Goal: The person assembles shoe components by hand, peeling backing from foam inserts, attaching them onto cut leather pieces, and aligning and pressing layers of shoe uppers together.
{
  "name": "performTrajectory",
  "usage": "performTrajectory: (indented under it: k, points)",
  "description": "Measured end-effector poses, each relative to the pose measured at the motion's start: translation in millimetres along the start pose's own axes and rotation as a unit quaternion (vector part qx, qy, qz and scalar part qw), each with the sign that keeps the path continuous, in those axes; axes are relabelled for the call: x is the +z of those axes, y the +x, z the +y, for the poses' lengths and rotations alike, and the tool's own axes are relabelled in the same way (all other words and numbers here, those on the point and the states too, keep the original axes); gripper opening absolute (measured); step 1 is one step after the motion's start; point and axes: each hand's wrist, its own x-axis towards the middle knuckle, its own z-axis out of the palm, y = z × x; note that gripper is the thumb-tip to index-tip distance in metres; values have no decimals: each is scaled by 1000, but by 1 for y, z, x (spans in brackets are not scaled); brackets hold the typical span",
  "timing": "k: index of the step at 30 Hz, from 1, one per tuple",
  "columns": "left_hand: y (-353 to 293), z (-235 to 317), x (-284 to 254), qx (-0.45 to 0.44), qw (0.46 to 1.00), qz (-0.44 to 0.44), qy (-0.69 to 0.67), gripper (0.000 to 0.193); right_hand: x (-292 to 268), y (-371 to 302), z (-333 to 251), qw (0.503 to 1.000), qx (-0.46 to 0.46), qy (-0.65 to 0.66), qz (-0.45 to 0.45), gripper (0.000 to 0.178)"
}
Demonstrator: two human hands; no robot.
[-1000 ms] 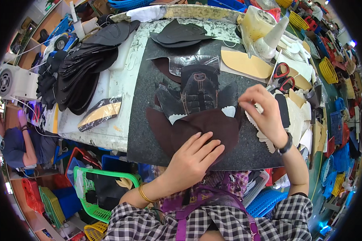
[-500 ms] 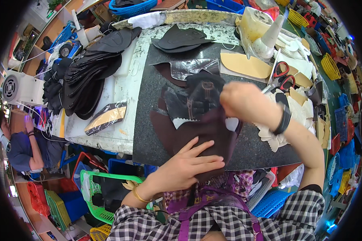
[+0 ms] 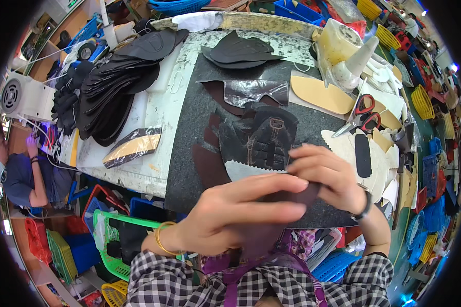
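A dark brown, flexible sheet-like piece (image 3: pixel 264 235), blurred, lies under and between the fingers of the left hand (image 3: pixel 230 210) at the near edge of the mat. The left hand has hold of it, fingers long and slightly parted, thumb hidden. Just right of it, the right hand (image 3: pixel 328 176) is half curled, fingers bent beside the piece's far right edge; whether it grips cannot be told.

Just beyond the hands lies a black stitched shoe upper (image 3: pixel 274 133), with a pale zigzag-edged strip (image 3: pixel 241 170) along its near side. Dark brown flat curved panels (image 3: pixel 209 166) rest to its left on the dark grey speckled mat (image 3: pixel 182 179). Farther right are red-and-black-handled scissors (image 3: pixel 364 112) and off-white scalloped pieces (image 3: pixel 339 148); far left, a fanned stack of black curved pieces (image 3: pixel 118 94).
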Motion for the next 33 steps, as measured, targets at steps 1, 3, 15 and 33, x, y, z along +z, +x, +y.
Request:
performTrajectory:
  k: [1, 3, 15, 33]
  points:
    - [-13, 7, 2, -36, 998, 30, -32, 37, -13, 0, -16, 997, 45, 54, 32, 26]
    - [-47, 5, 9, 41, 986, 141, -81, 28, -27, 1, -41, 979, 118, 161, -39, 24]
    - [-22, -70, -39, -300, 895, 317, 96, 23, 1, 9, 29, 811, 465, 334, -122, 13]
    - [-17, -70, -40, -152, 800, 237, 530, 21, 21, 19, 33, 843, 459, 261, -99, 23]
